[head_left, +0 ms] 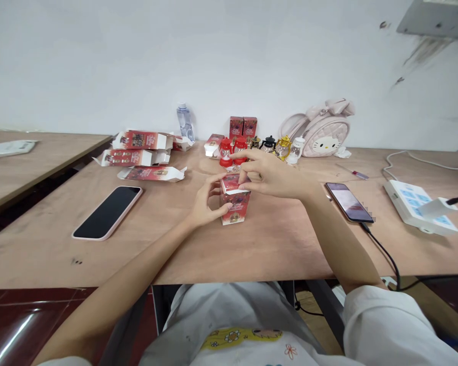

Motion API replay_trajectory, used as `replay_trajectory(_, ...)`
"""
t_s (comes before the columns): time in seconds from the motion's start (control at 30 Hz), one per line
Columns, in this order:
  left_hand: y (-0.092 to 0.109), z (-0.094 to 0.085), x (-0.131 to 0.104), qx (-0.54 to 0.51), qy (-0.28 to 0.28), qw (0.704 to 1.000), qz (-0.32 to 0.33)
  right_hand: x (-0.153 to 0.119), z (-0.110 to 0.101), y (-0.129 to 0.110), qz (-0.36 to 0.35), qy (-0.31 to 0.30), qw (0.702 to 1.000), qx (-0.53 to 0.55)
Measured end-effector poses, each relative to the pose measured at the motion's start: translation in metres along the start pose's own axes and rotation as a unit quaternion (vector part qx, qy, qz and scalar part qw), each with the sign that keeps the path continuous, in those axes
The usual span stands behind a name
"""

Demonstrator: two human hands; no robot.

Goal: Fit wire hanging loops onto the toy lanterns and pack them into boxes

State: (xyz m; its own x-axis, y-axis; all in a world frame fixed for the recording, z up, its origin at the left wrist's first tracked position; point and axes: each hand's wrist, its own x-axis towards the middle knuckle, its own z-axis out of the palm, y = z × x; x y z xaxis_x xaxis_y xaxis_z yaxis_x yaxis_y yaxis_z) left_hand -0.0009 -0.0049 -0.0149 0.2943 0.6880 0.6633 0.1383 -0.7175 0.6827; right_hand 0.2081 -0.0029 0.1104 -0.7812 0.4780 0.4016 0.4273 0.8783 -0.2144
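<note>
A small red printed cardboard box (236, 209) stands upright on the table in front of me. My left hand (209, 203) grips it from the left, thumb across the front and fingers behind. My right hand (265, 173) is at the box's top, its fingertips on the lid flap (232, 184), which sits slightly raised with a white edge showing. Just behind are small lantern ornaments: red ones (225, 151), a black one (268, 144), a gold one (283, 147) and a white one (295, 150). My right hand partly hides this row.
Opened red cartons (137, 155) are piled at the back left near a water bottle (184, 122). Two closed red boxes (243, 126) stand by the wall. A pink bag (325, 134), phones (107, 212), a screwdriver (353, 173) and a power strip (420, 206) also lie about.
</note>
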Motion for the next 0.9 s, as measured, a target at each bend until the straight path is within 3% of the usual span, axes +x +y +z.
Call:
replay_trajectory(0.47, 0.002, 0.000, 0.001, -0.013, 0.003, 1.000, 0.001, 0.003, 0.006, -0.004, -0.003, 0.035, 0.998, -0.046)
replay_trajectory(0.9, 0.003, 0.001, 0.002, -0.017, 0.002, 1.000, -0.002, 0.005, 0.008, -0.013, 0.026, -0.012, 0.998, -0.047)
